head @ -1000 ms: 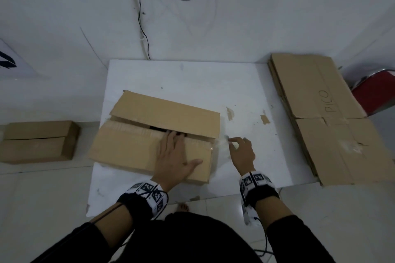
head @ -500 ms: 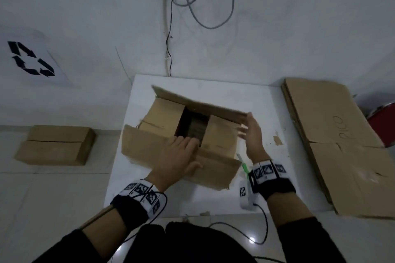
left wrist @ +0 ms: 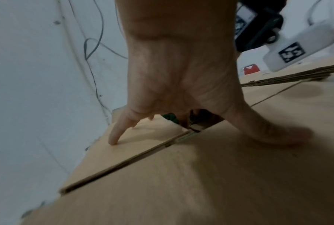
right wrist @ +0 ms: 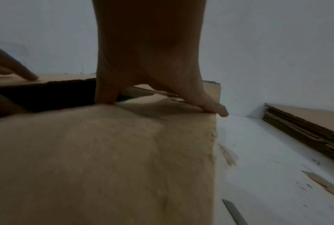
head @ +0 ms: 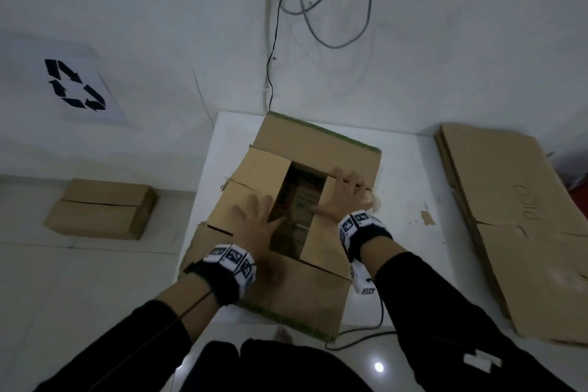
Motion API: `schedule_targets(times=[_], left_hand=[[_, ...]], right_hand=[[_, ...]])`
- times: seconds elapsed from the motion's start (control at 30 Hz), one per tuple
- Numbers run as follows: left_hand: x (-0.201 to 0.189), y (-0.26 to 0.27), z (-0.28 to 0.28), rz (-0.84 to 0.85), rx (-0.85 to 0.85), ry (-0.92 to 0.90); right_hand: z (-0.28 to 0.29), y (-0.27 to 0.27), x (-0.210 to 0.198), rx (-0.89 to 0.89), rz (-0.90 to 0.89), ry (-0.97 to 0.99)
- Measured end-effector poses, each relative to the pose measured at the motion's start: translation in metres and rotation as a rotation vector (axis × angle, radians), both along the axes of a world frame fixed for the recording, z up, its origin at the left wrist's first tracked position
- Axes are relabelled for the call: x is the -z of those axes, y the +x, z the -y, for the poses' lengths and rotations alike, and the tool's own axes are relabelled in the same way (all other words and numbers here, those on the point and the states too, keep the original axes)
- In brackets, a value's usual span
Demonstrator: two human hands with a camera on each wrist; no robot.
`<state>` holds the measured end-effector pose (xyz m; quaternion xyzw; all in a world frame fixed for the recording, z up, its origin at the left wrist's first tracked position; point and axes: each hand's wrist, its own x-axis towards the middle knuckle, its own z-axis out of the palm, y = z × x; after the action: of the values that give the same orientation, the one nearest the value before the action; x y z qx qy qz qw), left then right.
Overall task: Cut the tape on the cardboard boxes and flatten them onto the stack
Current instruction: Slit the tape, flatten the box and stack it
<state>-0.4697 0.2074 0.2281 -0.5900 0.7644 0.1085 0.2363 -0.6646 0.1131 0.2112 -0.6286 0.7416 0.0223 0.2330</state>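
With the brown cardboard box (head: 286, 210) opened on the white tabletop (head: 407, 188), left hand (head: 254, 226) and right hand (head: 342, 197) lay flat, fingers spread, holding nothing, and pressing evenly outward would best collapse it for the flattened cardboard stack (head: 509, 207) alongside.

A: Which markings are legible?
B: "PICO", handwritten on the top sheet of the flattened cardboard stack (head: 509, 200); a black recycling symbol on the white wall sheet (head: 74, 86).
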Motion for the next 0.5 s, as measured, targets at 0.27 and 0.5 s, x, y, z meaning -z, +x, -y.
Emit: schedule_targets(times=[0.27,0.5], left_hand=[[-0.022,0.050,0.007,-0.629,-0.144,-0.292],[-0.045,0.111,0.016,-0.395,-0.347,-0.818]], right_hand=[[-0.030,-0.071,-0.053,0.222,0.765,-0.238],[-0.092,-0.095,-0.043,-0.025,-0.072,-0.359]])
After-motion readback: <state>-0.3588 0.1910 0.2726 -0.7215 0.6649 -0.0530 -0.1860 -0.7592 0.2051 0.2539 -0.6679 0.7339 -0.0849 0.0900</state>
